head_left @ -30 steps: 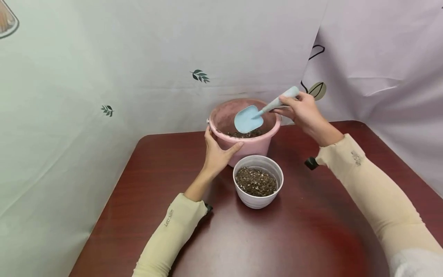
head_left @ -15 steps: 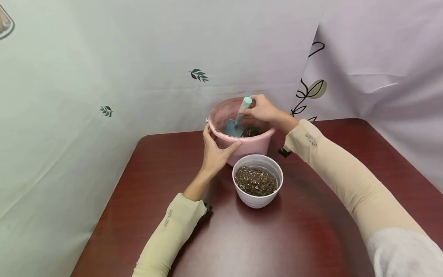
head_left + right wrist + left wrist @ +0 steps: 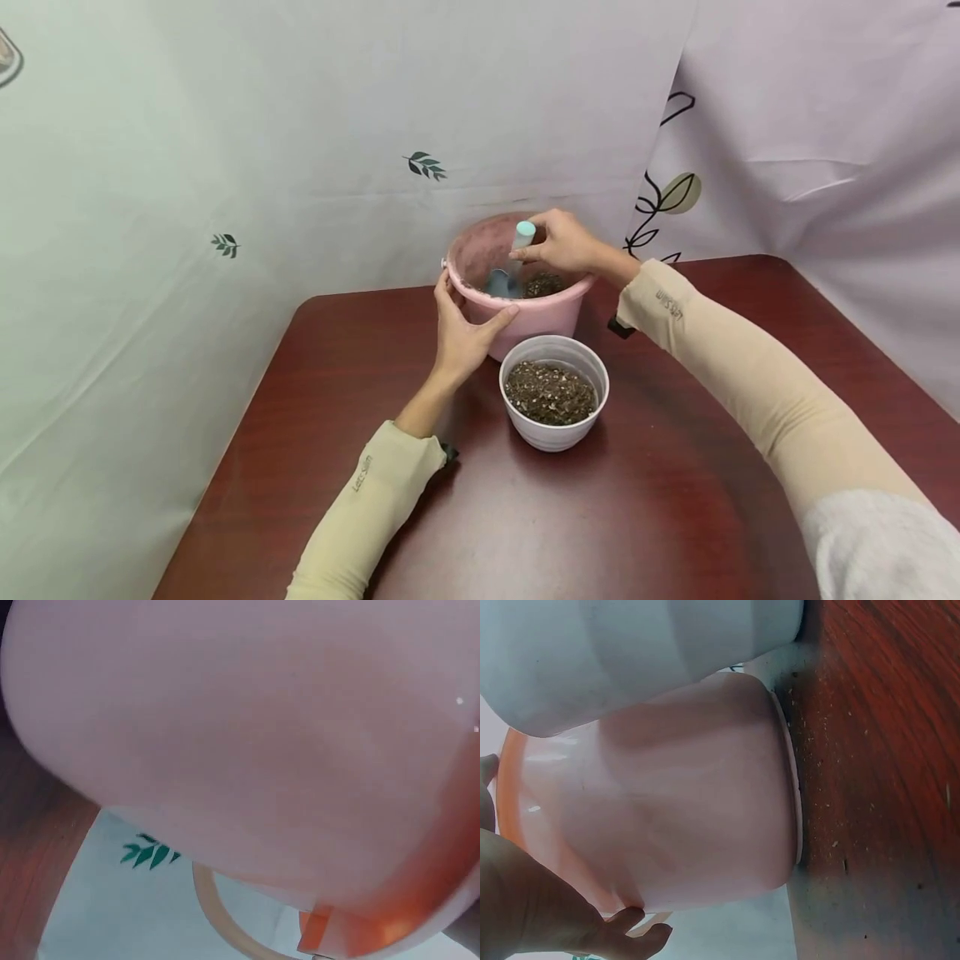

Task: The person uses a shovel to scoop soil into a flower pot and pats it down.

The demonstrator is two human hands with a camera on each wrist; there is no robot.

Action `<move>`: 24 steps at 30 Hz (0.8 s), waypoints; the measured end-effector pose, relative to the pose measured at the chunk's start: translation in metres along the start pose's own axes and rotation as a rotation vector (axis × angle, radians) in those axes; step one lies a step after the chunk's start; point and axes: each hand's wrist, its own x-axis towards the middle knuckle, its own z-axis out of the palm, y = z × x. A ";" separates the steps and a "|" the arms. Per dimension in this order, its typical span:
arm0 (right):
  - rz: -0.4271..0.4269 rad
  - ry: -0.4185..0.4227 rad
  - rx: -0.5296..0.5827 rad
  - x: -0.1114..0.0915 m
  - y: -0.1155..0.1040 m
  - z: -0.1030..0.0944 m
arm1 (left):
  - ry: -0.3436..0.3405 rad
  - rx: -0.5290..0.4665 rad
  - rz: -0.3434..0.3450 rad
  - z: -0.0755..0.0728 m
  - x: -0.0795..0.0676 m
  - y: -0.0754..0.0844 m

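A pink bucket (image 3: pixel 542 318) with dark soil (image 3: pixel 543 285) inside stands at the back of the table. My left hand (image 3: pixel 461 343) grips its left front, the thumb lying at the rim and the fingers bent along the side. With my right hand (image 3: pixel 566 242) I hold a light blue trowel (image 3: pixel 524 232) by its handle. The trowel points down inside the bucket, its blade partly hidden behind the front rim. Close in front is a white ribbed pot (image 3: pixel 551 437), holding soil (image 3: pixel 550 393) below its rim. In the right wrist view the bucket wall hides the right hand.
Behind the dark red table (image 3: pixel 600 517) hangs a pale cloth (image 3: pixel 315 125) with printed leaves, close to the bucket. Small soil crumbs (image 3: pixel 836 844) lie by the bucket's base. The bucket's curved carrying handle (image 3: pixel 217 915) hangs at its side.
The trowel has gone from above the bucket down and left into it, its handle now more upright. My left hand keeps its grip on the bucket.
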 end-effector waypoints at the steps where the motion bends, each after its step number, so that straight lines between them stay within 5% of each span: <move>1: 0.000 0.002 0.010 -0.001 -0.001 0.000 | 0.003 0.001 -0.004 0.000 0.000 0.000; 12: -0.076 0.066 0.019 -0.009 -0.006 -0.012 | -0.011 0.019 -0.020 0.000 -0.003 0.017; 19: 0.035 0.029 0.318 -0.011 -0.001 -0.014 | -0.010 0.022 -0.023 -0.002 0.000 0.005; 24: 0.064 0.044 0.388 -0.013 -0.001 -0.014 | -0.009 0.017 -0.024 -0.002 0.000 0.003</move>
